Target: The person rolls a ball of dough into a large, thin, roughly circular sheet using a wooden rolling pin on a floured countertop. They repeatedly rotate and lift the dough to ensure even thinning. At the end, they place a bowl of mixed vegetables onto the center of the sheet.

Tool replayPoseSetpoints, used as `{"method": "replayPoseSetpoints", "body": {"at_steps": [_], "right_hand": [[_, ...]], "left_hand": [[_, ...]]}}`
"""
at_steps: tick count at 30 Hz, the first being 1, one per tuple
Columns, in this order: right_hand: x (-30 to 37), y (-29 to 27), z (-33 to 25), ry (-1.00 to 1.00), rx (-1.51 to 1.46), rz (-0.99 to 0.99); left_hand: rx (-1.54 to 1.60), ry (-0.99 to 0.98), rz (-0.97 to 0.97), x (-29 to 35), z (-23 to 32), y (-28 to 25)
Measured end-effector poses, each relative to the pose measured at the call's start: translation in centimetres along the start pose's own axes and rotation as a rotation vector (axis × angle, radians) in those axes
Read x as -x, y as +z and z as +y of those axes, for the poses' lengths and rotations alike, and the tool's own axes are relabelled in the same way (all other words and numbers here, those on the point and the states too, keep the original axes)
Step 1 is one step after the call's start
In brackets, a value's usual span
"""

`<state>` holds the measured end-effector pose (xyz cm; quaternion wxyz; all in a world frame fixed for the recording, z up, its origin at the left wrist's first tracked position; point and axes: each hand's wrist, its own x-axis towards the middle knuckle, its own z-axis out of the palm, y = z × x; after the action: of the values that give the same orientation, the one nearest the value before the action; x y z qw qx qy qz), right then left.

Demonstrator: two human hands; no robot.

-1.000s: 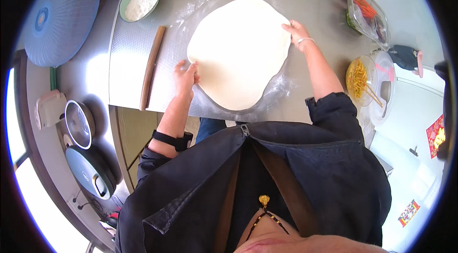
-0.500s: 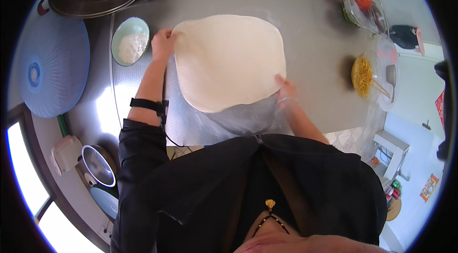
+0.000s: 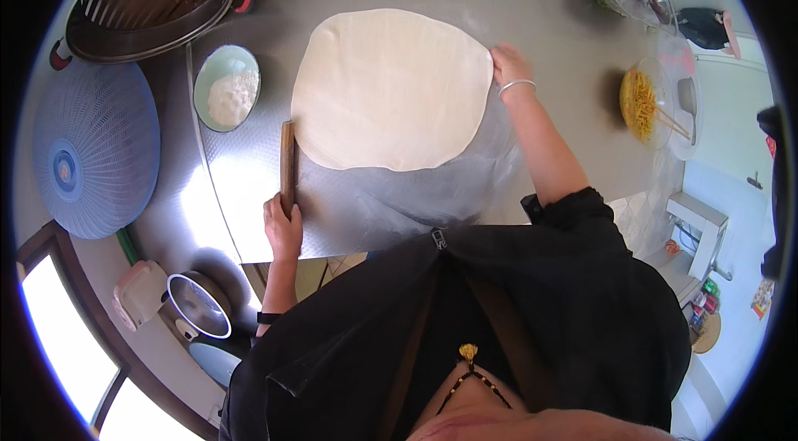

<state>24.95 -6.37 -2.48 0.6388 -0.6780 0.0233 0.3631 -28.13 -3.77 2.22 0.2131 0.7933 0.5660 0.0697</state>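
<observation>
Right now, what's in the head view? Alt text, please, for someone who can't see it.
A wide dough sheet lies on a metal table, the person's right hand at its right edge, left hand gripping a wooden rolling pin. A green bowl of white powder stands further left.

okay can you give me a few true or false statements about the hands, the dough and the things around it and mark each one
1. The left hand holds a wooden rolling pin. True.
2. The right hand holds the pale green bowl. False: it is at the right edge of the dough sheet.
3. The pale green bowl contains white powder. True.
4. The dough sheet is wrapped around the rolling pin. False: it lies spread out on the metal table.
5. A round blue mesh cover is left of the pale green bowl. True.
</observation>
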Motion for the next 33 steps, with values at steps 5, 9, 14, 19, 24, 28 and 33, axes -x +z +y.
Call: {"method": "replayPoseSetpoints", "body": {"at_steps": [5, 9, 14, 19, 24, 28, 33], "right_hand": [[6.6, 1.9, -3.0, -0.906, 0.708, -0.013], [7.4, 5.6, -3.7, -1.253, 1.144, -0.156], [1.4, 8.4, -2.1, -0.953, 1.581, -0.144], [1.6, 7.4, 1.4, -0.916, 1.579, -0.15], [12.1, 2.1, 1.7, -0.914, 1.511, -0.542], [9.8, 4.3, -0.9, -0.962, 1.391, -0.42], [7.6, 6.3, 4.0, -1.133, 1.564, -0.14]], "left_hand": [[0.055, 0.389, 0.181, -7.1, 5.8, -3.1], [0.015, 0.823, 0.07, -17.6, 15.3, 0.3], [-0.113, 0.807, -0.122, -28.1, 19.1, 6.6], [-0.325, 0.699, 0.158, -28.9, 17.9, 7.5], [-0.402, 0.629, -0.3, -15.2, 14.9, 2.0], [-0.182, 0.682, -0.134, -18.3, 14.7, 1.8], [-0.443, 0.679, 0.192, -20.0, 12.4, 6.2]]}}
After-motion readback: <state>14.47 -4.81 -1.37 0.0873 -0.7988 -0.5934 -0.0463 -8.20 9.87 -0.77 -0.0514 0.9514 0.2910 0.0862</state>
